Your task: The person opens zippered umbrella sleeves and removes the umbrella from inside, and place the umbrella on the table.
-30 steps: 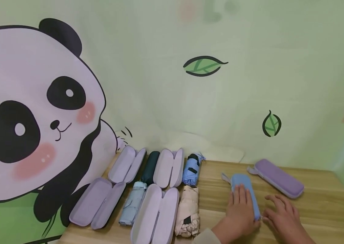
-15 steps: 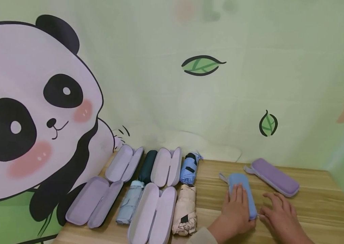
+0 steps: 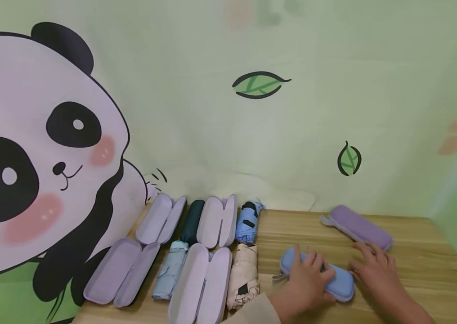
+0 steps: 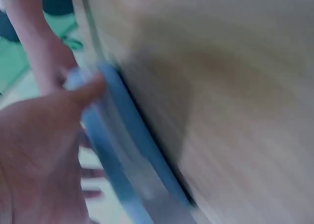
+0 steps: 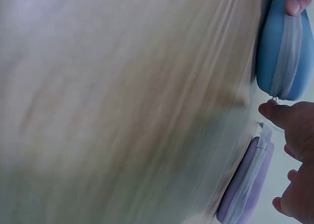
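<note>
A blue zip case (image 3: pixel 342 284) with a grey zip band lies aslant on the table, its strap loop (image 3: pixel 280 278) at the left end. My left hand (image 3: pixel 306 281) grips it from above; in the left wrist view the thumb (image 4: pixel 92 89) presses the zip side and the fingers are on the far side. My right hand (image 3: pixel 379 281) is at the case's right end. The right wrist view has its fingertips at the small zipper pull (image 5: pixel 274 99), apparently pinching it. A purple zip case (image 3: pixel 360 227) lies just behind the right hand.
To the left stand several open lilac-lined cases (image 3: pixel 124 270) in two rows. Folded umbrellas lie between them: dark green (image 3: pixel 193 222), light blue (image 3: pixel 169 272), bright blue (image 3: pixel 248 225) and beige (image 3: pixel 244 274). A panda-print cloth (image 3: pixel 196 121) hangs behind the table.
The left hand has turned the blue case, which pointed away before and now lies aslant from left to right. The right hand stays by its end. The head view has shifted slightly.
</note>
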Demonstrator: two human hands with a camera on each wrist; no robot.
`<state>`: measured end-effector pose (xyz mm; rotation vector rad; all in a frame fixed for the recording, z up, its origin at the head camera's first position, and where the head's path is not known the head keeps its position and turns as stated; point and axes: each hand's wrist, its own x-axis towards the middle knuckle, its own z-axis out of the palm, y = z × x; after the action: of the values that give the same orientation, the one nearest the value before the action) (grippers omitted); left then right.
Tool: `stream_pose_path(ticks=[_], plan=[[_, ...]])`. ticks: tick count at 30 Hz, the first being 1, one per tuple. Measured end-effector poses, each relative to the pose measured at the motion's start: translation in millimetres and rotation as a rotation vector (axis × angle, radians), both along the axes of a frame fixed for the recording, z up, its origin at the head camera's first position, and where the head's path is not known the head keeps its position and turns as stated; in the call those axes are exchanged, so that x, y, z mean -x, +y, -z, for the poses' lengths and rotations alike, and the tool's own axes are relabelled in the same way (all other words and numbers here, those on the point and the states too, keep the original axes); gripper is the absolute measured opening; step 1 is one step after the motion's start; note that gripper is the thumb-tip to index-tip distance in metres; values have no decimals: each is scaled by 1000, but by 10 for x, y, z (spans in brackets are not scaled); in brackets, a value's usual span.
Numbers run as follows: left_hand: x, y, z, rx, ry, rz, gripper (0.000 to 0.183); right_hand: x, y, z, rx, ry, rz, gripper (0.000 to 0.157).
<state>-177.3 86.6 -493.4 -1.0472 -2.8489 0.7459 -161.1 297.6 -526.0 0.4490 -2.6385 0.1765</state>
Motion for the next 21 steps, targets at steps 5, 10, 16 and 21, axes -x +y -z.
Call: stream_pose_path(ticks=[5,10,16,21], plan=[[241,-122,56,-184,-158,97,68,71,38,9,-17,-2,5,18],[289,-22,168,-334,-148,12,75,76,117,-54,22,-6,30,19],[279,124,221,-378,-77,-167,88,-12,95,-75,22,-27,58,22],[279,189,270,-387,-92,-246,97,-101,32,-73,64,-42,76,20]])
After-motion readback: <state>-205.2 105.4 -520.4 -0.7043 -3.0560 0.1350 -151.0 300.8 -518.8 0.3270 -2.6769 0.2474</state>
